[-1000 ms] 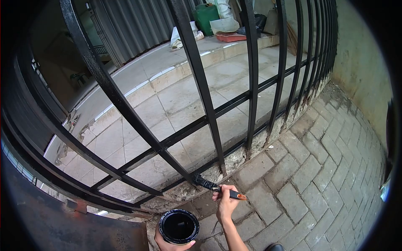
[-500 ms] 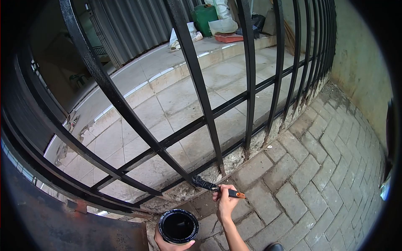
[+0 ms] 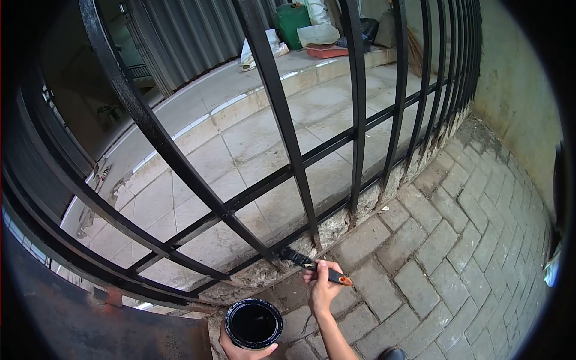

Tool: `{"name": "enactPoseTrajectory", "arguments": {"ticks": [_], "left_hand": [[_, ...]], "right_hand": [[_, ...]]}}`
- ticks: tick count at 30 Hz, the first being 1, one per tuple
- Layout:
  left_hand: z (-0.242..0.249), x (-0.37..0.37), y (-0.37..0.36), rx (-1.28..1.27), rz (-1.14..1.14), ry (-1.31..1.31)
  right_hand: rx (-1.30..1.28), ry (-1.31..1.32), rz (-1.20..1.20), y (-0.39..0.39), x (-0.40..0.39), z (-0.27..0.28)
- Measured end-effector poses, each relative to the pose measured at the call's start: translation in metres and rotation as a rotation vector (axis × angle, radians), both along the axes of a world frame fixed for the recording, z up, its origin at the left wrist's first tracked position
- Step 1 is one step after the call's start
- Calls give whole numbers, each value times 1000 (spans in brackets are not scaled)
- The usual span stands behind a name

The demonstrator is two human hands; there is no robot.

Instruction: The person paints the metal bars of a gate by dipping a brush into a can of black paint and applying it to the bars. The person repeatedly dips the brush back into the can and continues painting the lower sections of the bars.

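My right hand [image 3: 324,288] grips a paintbrush [image 3: 315,266] with a black handle and an orange end. Its black bristles rest against the bottom rail of a black metal fence [image 3: 282,129], where an upright bar meets the crumbling concrete curb [image 3: 336,225]. My left hand [image 3: 240,350] shows only at the bottom edge, holding a round can of black paint [image 3: 254,324] from underneath. The can is open and sits just left of my right forearm.
Grey paving bricks [image 3: 456,252] cover the ground on my side. Beyond the fence lie pale tiles [image 3: 264,135], a raised step, corrugated sheeting, a green container [image 3: 293,21] and bags. A plaster wall [image 3: 519,90] stands right. A rusty metal panel [image 3: 90,324] fills the lower left.
The brush tip has shifted slightly up and to the right along the bottom rail. The paint can stays in place in my left hand.
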State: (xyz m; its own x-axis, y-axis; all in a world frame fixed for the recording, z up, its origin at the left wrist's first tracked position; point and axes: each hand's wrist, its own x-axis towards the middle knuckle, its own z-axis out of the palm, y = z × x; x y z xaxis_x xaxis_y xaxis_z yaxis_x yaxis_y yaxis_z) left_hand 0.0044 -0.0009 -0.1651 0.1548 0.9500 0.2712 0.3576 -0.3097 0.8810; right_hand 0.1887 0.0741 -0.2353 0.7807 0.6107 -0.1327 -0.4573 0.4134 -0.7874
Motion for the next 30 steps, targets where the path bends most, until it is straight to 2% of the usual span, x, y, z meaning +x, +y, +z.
{"name": "enactPoseTrajectory", "arguments": {"ticks": [4,8,10,13,16,17,18,21,24,26,28,30], "left_hand": [[-2,-3,0,-9,-7,6],[0,-1,0,-21,5,0],[1,0,1,-8,1,14],[1,1,1,1,-18,22],[0,1,-1,-27,-33,7],[2,1,0,-33,-43,16],[3,1,0,-42,-53,26],[4,4,-2,-51,-23,-48],[6,4,-4,-55,-13,-19],[7,5,-5,-72,-14,-28],[6,4,-4,-60,-15,-19],[2,0,-4,-30,-16,1]], "right_hand": [[35,-166,-205,1,8,-1],[-97,-534,-312,-4,5,0],[-89,-498,-234,-8,4,-1],[-78,-461,-268,-8,8,-1],[-112,-714,-338,-4,6,-5],[-127,-798,-281,-5,3,-8],[-122,-796,-242,-6,4,-7],[-148,-799,-356,-7,14,-2],[-146,-1098,-325,-6,7,6],[-122,-906,-298,-6,8,2],[-153,-875,-364,-7,15,7],[-146,-986,-406,-5,13,10]]}}
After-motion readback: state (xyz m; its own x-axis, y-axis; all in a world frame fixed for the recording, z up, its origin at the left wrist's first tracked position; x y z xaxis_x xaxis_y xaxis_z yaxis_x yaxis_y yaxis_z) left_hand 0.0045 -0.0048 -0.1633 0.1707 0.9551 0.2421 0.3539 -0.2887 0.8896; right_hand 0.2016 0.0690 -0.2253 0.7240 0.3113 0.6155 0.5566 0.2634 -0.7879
